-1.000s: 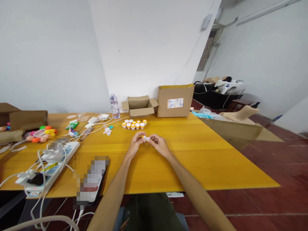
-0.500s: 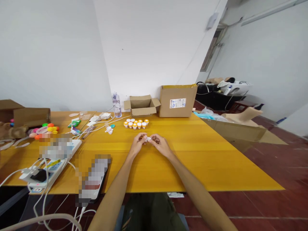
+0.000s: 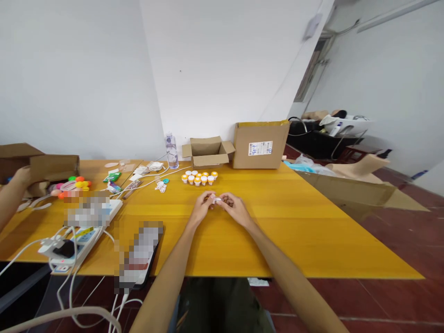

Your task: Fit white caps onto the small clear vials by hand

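My left hand (image 3: 203, 206) and my right hand (image 3: 236, 208) meet above the middle of the wooden table (image 3: 298, 236). Between their fingertips they pinch a small white object (image 3: 217, 200), partly covered by the fingers, so its kind is unclear. Just beyond my hands stands a cluster of small white containers (image 3: 197, 180) with orange and white tops. Behind that cluster an open cardboard box (image 3: 208, 160) rests against the wall.
A large cardboard box (image 3: 260, 145) and a water bottle (image 3: 171, 150) stand at the back. On the left lie a phone (image 3: 142, 254), power strips (image 3: 83, 240), cables and colourful toys (image 3: 81, 182). Another person's arm (image 3: 14, 194) reaches into a box (image 3: 55, 169). An open carton (image 3: 347, 185) is at right.
The other person's arm has come into view at the far left, by the box. The whole scene has shifted slightly right. My hands keep their pinch on the small white object.
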`<state>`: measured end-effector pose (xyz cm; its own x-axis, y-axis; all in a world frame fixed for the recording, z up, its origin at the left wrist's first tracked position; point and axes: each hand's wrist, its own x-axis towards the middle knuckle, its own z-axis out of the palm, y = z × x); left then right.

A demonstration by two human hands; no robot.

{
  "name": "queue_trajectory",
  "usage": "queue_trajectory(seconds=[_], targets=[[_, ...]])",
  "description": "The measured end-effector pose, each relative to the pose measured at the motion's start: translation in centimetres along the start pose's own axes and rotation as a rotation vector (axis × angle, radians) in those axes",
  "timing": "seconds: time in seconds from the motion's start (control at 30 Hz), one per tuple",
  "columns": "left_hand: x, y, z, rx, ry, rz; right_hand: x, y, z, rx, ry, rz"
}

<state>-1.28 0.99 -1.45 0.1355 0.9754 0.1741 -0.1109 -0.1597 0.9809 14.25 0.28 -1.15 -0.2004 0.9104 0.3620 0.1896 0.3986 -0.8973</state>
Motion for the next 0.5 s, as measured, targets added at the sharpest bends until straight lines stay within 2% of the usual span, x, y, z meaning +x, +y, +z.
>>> queue_trajectory(seconds=[0.5], targets=[[-0.03, 0.35, 0.15, 0.010, 0.002, 0.020, 0.12, 0.37, 0.00, 0.018, 0.005, 0.018]])
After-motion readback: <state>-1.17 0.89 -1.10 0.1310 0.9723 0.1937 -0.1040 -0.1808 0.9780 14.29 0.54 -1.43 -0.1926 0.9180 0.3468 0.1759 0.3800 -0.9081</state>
